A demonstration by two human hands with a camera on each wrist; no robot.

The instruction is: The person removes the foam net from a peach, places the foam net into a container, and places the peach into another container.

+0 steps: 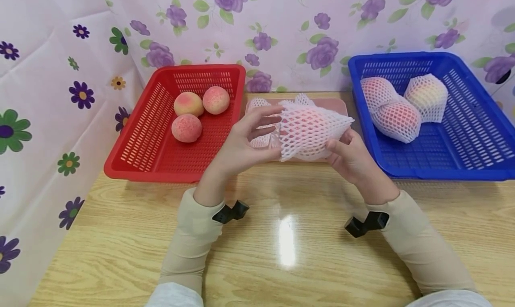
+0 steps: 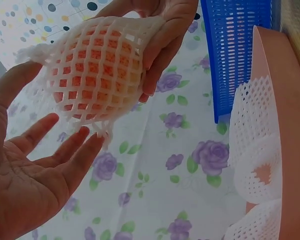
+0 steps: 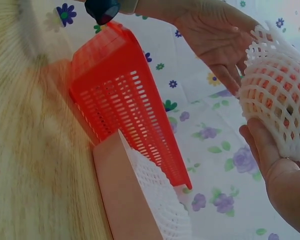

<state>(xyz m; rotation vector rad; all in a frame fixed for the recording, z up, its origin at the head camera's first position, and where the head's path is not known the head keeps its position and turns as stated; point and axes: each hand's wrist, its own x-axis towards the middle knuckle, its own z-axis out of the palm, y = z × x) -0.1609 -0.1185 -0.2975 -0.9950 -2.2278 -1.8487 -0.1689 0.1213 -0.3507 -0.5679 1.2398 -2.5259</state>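
A peach inside a white foam net sleeve is held up over the pink box. My right hand grips it by the tapered end of the sleeve, thumb on the near side and fingers beneath. At the other, wider end is my left hand, its fingers spread and fairly straight, thumb and fingertips at the sleeve's edge. Red skin of the peach shows through the mesh in the left wrist view. More white foam nets lie in the pink box below.
To the left stands a red basket with three bare peaches. On the right, a blue basket contains three peaches in foam nets. Both rest on a wooden table before a floral cloth.
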